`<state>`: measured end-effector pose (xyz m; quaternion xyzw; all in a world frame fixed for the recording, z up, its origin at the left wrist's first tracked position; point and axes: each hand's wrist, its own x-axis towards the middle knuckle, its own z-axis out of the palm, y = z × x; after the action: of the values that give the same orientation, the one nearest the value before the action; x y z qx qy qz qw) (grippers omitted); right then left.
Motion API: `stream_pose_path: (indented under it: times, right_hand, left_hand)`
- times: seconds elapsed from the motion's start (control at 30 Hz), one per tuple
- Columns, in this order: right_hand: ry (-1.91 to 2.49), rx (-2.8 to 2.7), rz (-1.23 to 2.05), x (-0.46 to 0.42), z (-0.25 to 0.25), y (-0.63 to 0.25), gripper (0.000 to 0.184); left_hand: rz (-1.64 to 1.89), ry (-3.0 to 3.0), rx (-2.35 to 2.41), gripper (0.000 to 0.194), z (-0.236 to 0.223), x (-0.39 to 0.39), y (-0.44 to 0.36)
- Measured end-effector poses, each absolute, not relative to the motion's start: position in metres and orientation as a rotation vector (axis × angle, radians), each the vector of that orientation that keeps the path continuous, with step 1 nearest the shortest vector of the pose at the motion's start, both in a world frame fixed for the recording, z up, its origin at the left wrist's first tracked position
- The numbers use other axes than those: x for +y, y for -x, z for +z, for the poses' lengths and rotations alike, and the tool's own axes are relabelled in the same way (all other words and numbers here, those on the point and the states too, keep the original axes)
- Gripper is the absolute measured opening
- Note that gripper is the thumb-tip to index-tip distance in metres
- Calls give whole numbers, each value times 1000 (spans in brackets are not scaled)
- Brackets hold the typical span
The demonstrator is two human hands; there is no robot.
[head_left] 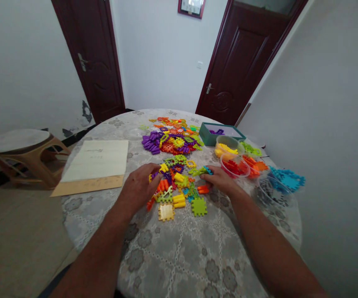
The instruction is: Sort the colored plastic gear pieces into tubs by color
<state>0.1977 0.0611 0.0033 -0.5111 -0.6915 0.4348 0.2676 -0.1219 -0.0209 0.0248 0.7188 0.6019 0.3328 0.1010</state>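
- Plainly, the right grip [217, 178] was closed, thumb against fingers, on a green piece [197, 171]; a blue piece [208, 170] showed at the same fingers. Whether the two were joined could not be established.
- The green piece's long axis ran leftward from the right grip, roughly across the surface [179, 252], its free end toward the left grip [141, 182]. The right hand was plainly the nearer.
- The left grip was bent down at the left edge of a small pile, a yellow piece [164, 168] just beside its fingertips. Its fingers were partly hidden; whether they were clamped on anything could not be told.
- Between the grips, the small pile [182, 181] of mixed pieces occupied the gap and crowded any direct path across. Orange cylinders [163, 186] lay near the left thumb.
- On the person's side of that pile, a pale yellow tile [166, 211] and a green tile [199, 206] lay flat, well apart.
- Just beyond the right grip stood a tub of red pieces [234, 166], an obstruction on that side; blue pieces [287, 178] were stacked farther right.
- At left, a paper sheet [98, 159] lay well apart from the left grip.
- Farther off, purple cylinders [151, 142] flanked a large mixed heap [179, 142], with a green box [209, 137] to its right.
- Beyond the surface, two doors were noted, both shut.
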Motion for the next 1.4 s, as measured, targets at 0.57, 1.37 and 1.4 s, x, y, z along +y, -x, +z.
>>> stream_pose_path:
  times: [0.57,1.37,1.4]
  right_hand:
    - [1060,-1630,1776,13,-9,-123,32]
    - [990,-1098,1837,20,-10,-120,26]
    - [993,-1099,1839,20,-10,-120,27]
  left_hand:
    - [1025,-1715,1504,18,21,-35,79]
    - [1358,-915,1194,27,13,-21,83]
    - [1371,-932,1186,25,12,-21,84]
